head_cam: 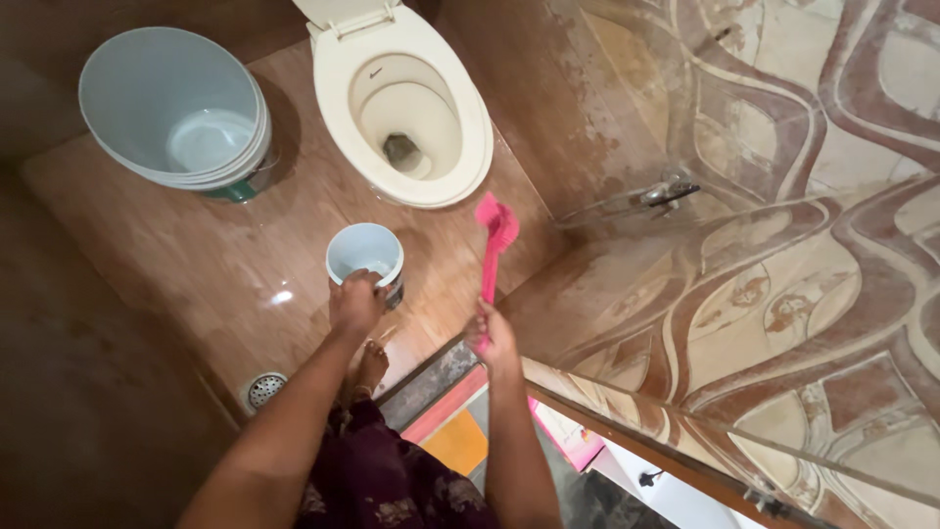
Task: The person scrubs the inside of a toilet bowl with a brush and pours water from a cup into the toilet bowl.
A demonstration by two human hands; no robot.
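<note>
My left hand [354, 302] grips the handle of a small pale blue mug [364, 254], held above the wet brown floor in front of the toilet. My right hand [494, 338] is closed round the handle of a pink toilet brush [494, 238], whose bristled head points up towards the bowl's near rim. The cream toilet [401, 98] stands at the top middle with its seat down and lid up. A little water lies in the bowl.
A large pale blue bucket [171, 103] stands at the upper left. A round floor drain [264, 389] sits near my bare foot [370, 367]. A tap [666, 193] juts from the patterned tiled wall on the right. A doorway threshold [431, 387] runs below.
</note>
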